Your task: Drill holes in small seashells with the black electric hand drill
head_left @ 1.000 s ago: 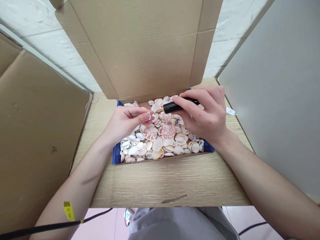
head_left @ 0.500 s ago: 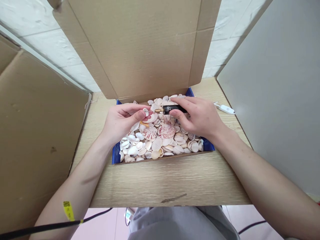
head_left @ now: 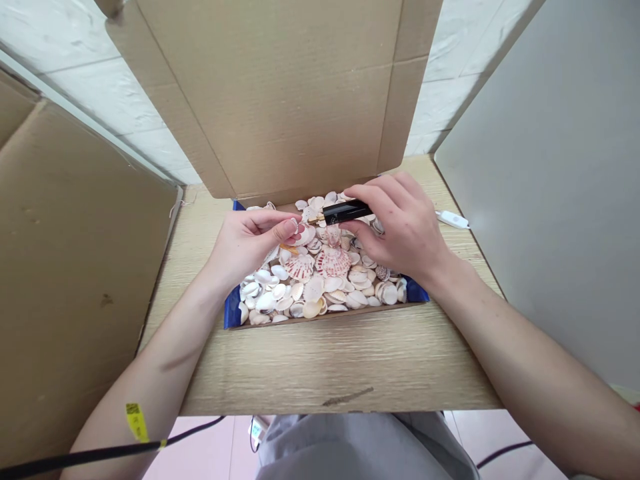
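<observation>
Watching remotely, I see left hand (head_left: 253, 237) pinching a small shell (head_left: 295, 226) over the box (head_left: 232, 310), right hand (head_left: 403, 223) gripping a black tool (head_left: 347, 211), brass tip (head_left: 317, 219) close by. Shell seems mid-work; contact, I can't tell.

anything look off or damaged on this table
One thing: a dark streak near the front edge of the wooden tabletop, breaking the pale grain; stain or scratch, I can't tell. The loose shells look contained in their box, none spilled.

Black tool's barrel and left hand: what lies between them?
In the head view, a brass-coloured tip lies between them, with shells underneath.
</observation>
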